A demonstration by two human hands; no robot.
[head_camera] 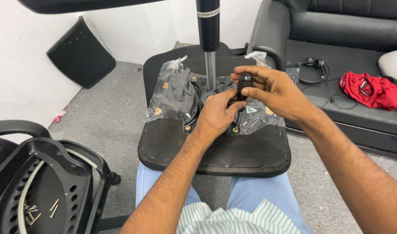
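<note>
Scene bright and evenly lit; diffuse overhead light, no single source in view. Shadows soft and shallow, darkest under the seat (pixel 216 151) edge. White glare patches on the plastic wrap (pixel 172 93) and a highlight down the metal post (pixel 210 71). Wall (pixel 20 56) near overexposed. Focus sharp at centre; slight softening and wide-angle stretch toward the corners.

Head camera looks steeply down, close over the lap.

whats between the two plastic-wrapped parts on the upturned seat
In the head view, the metal gas-lift column rises from the mounting plate between the left wrapped part and the right wrapped part.
</note>
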